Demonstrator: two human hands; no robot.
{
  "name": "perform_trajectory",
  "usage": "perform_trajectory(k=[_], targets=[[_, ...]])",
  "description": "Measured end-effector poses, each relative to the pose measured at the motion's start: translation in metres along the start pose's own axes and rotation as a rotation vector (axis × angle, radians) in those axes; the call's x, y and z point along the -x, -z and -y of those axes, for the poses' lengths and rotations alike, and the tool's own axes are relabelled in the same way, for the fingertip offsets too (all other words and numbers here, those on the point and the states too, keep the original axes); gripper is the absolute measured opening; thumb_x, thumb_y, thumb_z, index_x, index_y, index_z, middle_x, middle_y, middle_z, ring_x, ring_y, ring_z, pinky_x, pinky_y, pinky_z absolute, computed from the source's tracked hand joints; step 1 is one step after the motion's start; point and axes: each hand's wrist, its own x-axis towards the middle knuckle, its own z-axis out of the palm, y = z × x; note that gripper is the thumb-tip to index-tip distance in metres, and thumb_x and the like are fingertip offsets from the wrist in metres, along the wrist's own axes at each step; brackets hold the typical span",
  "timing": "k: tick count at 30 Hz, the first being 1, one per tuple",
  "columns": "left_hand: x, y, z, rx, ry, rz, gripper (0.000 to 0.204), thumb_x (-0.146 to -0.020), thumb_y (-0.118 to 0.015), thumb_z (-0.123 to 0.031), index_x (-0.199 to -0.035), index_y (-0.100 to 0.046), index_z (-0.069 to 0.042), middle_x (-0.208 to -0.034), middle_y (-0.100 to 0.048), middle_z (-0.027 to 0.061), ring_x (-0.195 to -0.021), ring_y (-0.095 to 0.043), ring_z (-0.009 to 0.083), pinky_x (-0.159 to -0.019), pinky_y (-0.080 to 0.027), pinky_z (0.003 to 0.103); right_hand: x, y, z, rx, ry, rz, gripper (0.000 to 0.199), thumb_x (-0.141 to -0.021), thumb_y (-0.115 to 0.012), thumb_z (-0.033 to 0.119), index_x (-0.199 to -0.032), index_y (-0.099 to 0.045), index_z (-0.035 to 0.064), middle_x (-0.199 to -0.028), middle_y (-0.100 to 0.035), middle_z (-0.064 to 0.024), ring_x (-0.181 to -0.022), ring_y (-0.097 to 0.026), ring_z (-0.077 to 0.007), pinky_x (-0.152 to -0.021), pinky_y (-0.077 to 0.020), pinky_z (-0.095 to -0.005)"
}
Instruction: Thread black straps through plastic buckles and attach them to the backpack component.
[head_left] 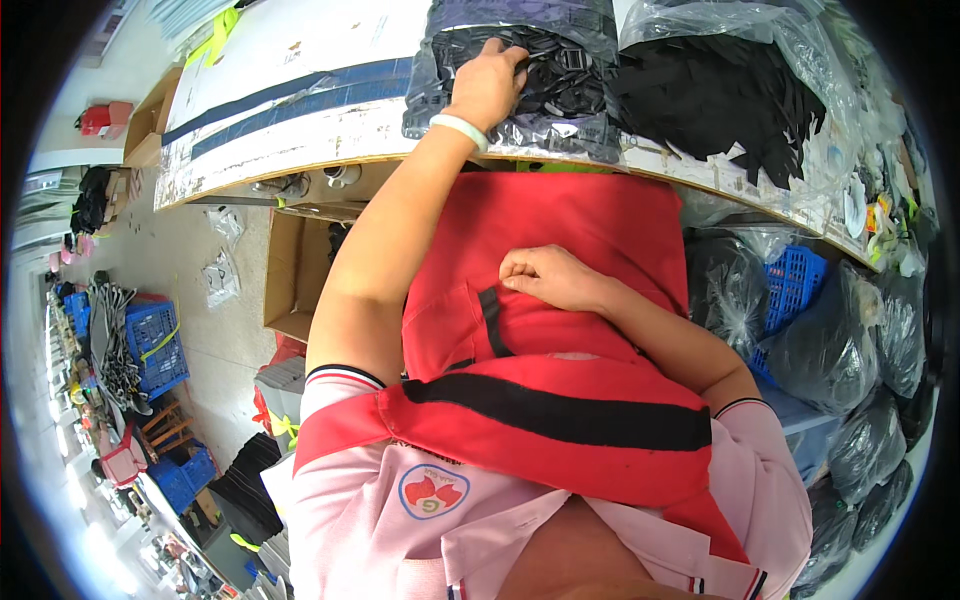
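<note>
My left hand (pixel 487 88), with a pale bangle at its wrist, reaches over the worktable into an open plastic bag (pixel 425 112). Its fingers are apart and touch a heap of small black plastic buckles (pixel 568 95); nothing shows gripped in them. My right hand (pixel 550 277) rests low against the red apron (pixel 590 215) on my lap. Those fingers are curled in, and whatever they may hold is hidden. Beside that hand, a short black strip (pixel 493 322) lies along the apron.
Right of the buckles, another clear bag holds cut black strap pieces (pixel 710 100). The white worktable (pixel 290 60) has a worn front edge. An open cardboard box (pixel 290 270) stands below at left. Filled plastic bags (pixel 825 345) and a blue crate (pixel 793 285) crowd the right side.
</note>
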Motion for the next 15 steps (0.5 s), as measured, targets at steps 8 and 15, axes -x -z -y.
perform_trajectory(k=[8, 15], targets=[[-0.031, 0.02, 0.007, 0.825, 0.409, -0.115, 0.022, -0.083, -0.07, -0.019, -0.1, -0.068, -0.004, -0.086, -0.068, 0.011, -0.075, -0.065, 0.0214, -0.056, -0.051, 0.031, -0.001, 0.002, -0.004, 0.028, 0.001, 0.024, 0.011, -0.09, -0.059, 0.01, -0.096, -0.061, 0.0011, -0.086, -0.068, -0.0091, -0.08, -0.065, -0.0164, -0.074, -0.0505, -0.031], [-0.026, 0.012, 0.024, 2.18, 0.818, -0.1, 0.029, -0.1, -0.045, -0.025, -0.109, -0.055, 0.0, -0.1, -0.058, 0.0206, -0.085, -0.063, 0.0339, -0.068, -0.06, 0.041, -0.003, -0.001, -0.004, -0.002, 0.0, 0.019, 0.013, -0.086, -0.059, 0.013, -0.092, -0.062, 0.0014, -0.085, -0.068, -0.0116, -0.079, -0.066, -0.0227, -0.073, -0.0499, -0.0341]])
